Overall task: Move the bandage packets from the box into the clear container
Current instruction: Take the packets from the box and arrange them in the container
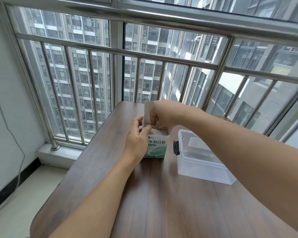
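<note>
Box (pixel 156 145) steadied by left hand (pixel 138 134); right hand (pixel 159 117) pinched packets at its mouth. Next: lift clear, carry to clear container (pixel 205 162) beside box.

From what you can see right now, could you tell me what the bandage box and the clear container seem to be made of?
The bandage box looks like thin printed cardboard, matte white and green, with a creased, folded-up top flap. The clear container appears to be moulded plastic, glossy and see-through, with a black latch; the table's wood grain shows through its walls.
</note>
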Demonstrator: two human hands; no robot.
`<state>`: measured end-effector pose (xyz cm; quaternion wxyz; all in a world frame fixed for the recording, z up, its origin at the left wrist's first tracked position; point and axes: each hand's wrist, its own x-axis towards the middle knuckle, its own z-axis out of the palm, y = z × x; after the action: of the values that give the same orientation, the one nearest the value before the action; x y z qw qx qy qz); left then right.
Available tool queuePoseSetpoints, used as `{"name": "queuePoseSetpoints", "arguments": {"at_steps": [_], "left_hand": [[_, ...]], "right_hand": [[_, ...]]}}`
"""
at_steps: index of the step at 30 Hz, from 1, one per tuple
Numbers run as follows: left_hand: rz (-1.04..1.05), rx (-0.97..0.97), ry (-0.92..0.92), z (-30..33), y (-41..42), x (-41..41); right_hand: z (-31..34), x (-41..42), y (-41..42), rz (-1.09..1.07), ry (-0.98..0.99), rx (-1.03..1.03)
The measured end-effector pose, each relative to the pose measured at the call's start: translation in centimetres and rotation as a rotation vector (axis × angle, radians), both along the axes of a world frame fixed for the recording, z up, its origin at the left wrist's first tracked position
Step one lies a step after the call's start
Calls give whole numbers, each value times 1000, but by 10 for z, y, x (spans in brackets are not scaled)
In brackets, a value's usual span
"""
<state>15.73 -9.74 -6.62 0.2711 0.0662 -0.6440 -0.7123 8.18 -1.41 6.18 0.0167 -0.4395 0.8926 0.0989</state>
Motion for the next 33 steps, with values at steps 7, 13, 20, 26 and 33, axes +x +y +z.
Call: {"name": "queuePoseSetpoints", "arguments": {"at_steps": [7, 13, 20, 26, 33], "left_hand": [[8, -18, -10, -1, -1, 0], [-3, -15, -18, 0, -1, 0], [18, -26, -25, -5, -1, -5], [47, -60, -25, -7, -1, -6], [64, -115, -28, -5, -2, -4]], "right_hand": [[-3, 5, 1, 18, 68, -94], [-9, 3, 5, 61, 192, -113], [-2, 3, 19, 59, 184, -158], [7, 10, 30, 16, 157, -245], [31, 7, 47, 1, 62, -449]]}}
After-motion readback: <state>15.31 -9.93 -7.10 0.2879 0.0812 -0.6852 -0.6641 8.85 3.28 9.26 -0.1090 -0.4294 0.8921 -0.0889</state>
